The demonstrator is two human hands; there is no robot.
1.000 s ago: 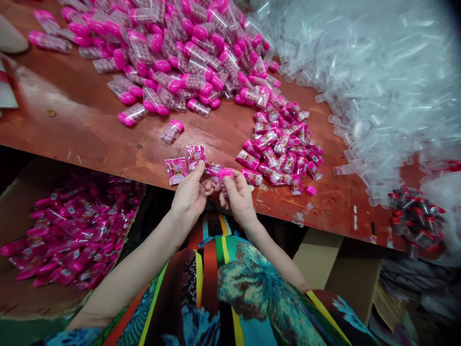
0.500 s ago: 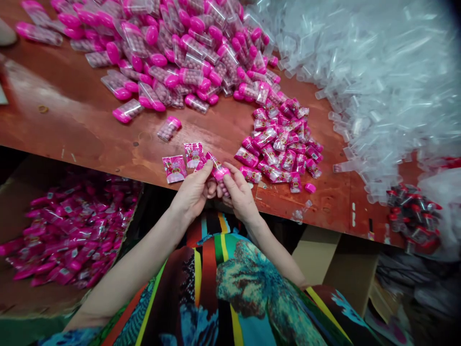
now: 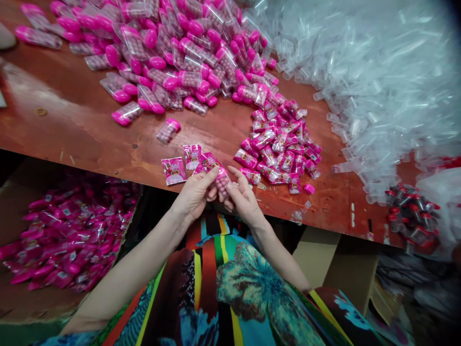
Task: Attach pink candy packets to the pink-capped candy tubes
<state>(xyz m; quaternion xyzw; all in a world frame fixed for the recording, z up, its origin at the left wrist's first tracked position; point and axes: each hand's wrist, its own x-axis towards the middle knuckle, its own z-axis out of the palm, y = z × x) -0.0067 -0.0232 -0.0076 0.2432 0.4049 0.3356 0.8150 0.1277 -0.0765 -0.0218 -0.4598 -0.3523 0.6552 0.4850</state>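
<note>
Near the table's front edge, my left hand (image 3: 194, 194) pinches a small clear candy container (image 3: 222, 181) filled with pink balls, thumb on its upper left side. My right hand (image 3: 244, 199) closes on the same container from the right, forefinger partly raised. Its pink end points away from me; my fingers hide the lower end. Just beyond my left hand lie flat pink printed wrappers (image 3: 174, 171), one of them partly behind the container. A single filled container (image 3: 168, 130) with a pink cap lies farther back.
Pink-capped containers (image 3: 196, 79) are heaped at the back, wrapped ones (image 3: 283, 144) right of my hands. Clear empty tubes (image 3: 360, 86) cover the far right, near red-and-dark pieces (image 3: 412, 214). An open carton (image 3: 16, 192) of pink packs stands below left.
The container has turned between my fingers, so more of its ball-filled side shows. The pink printed piece that stuck up beyond my thumbs no longer stands out there. My right forefinger has lifted slightly.
</note>
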